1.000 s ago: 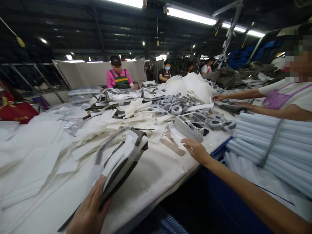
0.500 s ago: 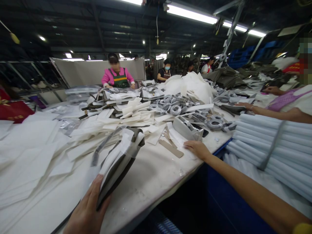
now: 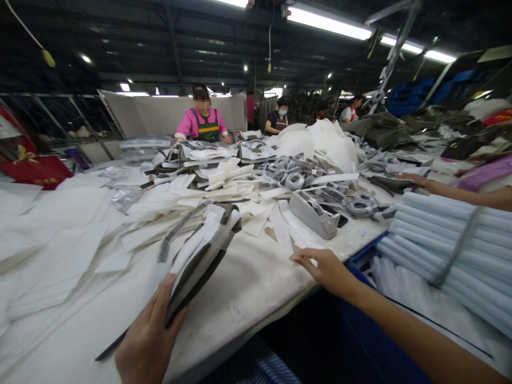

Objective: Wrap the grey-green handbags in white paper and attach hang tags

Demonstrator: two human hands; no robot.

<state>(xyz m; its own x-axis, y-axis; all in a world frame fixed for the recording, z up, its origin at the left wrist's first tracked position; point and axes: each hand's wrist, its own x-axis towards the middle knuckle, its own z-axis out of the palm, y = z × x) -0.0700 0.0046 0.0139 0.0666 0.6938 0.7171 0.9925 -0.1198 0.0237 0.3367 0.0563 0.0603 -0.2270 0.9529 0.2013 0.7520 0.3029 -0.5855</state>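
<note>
My left hand (image 3: 150,330) is closed around the lower end of a folded dark grey-brown bag (image 3: 196,290). White sheet material (image 3: 204,240) lies along the bag, with a clear band across the upper part, and a grey strap loops out on its left. My right hand (image 3: 326,269) is low over the table's front edge, thumb and fingers pinched on the near end of a white strip (image 3: 282,229). A thin tan piece shows partly beneath that strip. Just beyond, a grey tape dispenser (image 3: 314,213) stands on the table, with a dark flat object beside it.
White sheets (image 3: 52,250) cover the left of the table (image 3: 240,282). Cream strips, grey coiled straps (image 3: 296,181) and wrapped bags pile up behind. A blue bin (image 3: 360,320) with pale foam rolls (image 3: 452,229) stands right. Co-workers are across the table and at the right.
My right hand has drawn back toward me from beside the dispenser, bringing a white strip over the tan pieces. My left hand still holds the bag. The view has shifted slightly left.
</note>
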